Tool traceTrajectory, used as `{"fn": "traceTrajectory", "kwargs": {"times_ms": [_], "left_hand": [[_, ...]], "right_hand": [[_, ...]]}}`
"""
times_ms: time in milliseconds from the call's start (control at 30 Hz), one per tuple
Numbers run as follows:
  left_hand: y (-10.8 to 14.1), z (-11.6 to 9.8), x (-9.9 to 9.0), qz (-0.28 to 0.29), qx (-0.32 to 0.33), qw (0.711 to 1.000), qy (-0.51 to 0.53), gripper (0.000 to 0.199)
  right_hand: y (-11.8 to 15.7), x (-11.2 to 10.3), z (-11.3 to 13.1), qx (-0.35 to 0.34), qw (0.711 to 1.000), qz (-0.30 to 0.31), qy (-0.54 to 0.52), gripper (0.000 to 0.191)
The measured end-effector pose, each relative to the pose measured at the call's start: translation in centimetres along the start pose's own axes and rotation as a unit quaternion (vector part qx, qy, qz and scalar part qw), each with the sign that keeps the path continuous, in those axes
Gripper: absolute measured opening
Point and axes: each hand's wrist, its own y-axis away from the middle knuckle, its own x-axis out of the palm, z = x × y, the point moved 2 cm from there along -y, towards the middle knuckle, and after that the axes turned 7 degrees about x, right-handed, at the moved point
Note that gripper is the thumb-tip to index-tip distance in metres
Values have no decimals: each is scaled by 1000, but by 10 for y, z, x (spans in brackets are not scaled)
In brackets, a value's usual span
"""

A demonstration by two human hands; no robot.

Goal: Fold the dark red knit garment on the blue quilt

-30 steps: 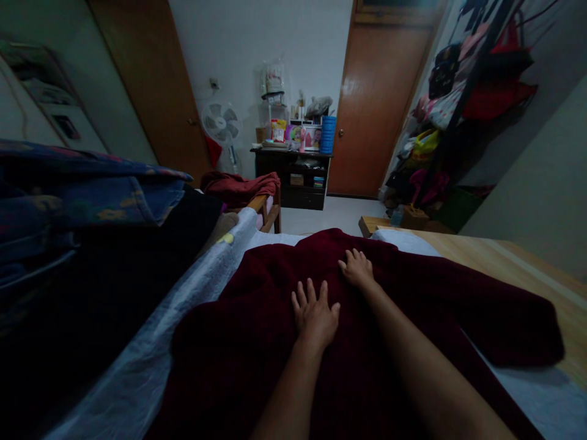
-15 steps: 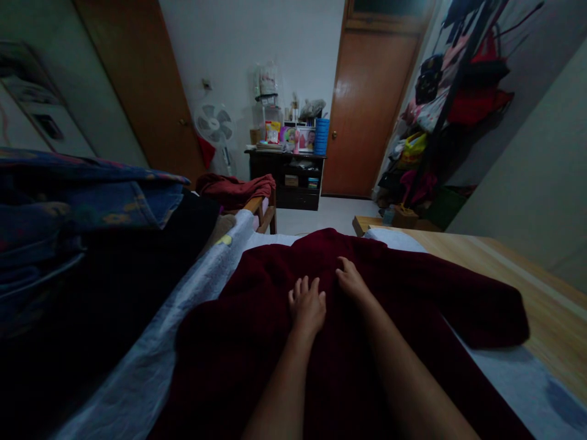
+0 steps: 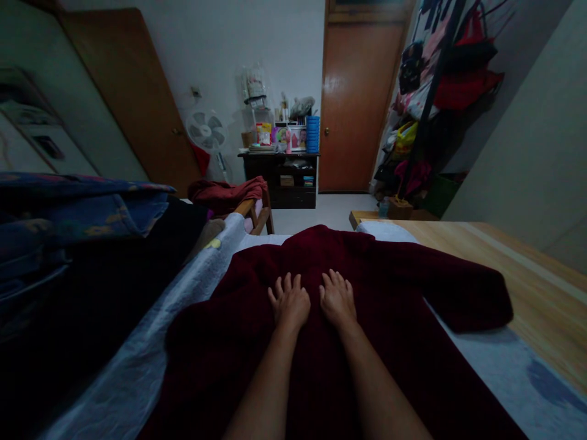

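A dark red long-sleeved coat (image 3: 385, 287) lies spread over a pale bed sheet (image 3: 495, 360), its collar end away from me. One sleeve stretches out to the right; the left one looks bunched and bent. Both hands rest palm down on the middle of the coat, side by side and a little apart. My left hand (image 3: 291, 304) has its fingers spread on the cloth. My right hand (image 3: 338, 299) lies flat too, fingers stretched forward. Neither hand grips the fabric.
Dark and blue floral clothes (image 3: 92, 214) are heaped on the left. A wooden board (image 3: 518, 256) borders the bed on the right. Beyond stand a wooden chair (image 3: 257, 214), a fan (image 3: 206, 129), a dark cabinet (image 3: 293, 195) and a rack of hanging bags (image 3: 463, 85).
My right hand has drawn back and turned from a curled, sideways pose to lying flat with fingers extended. My left hand stays on the coat, its fingers spread. The view has shifted slightly.
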Motion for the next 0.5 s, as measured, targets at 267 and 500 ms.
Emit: {"fn": "traceTrajectory", "kwargs": {"times_ms": [267, 500], "left_hand": [[-12, -7, -27, 61, 24, 997, -35, 40], [-97, 10, -81, 97, 69, 991, -59, 35]], "right_hand": [[0, 4, -1, 3, 1000, -22, -19, 44], [-2, 6, -3, 10, 997, -41, -61, 41]]}}
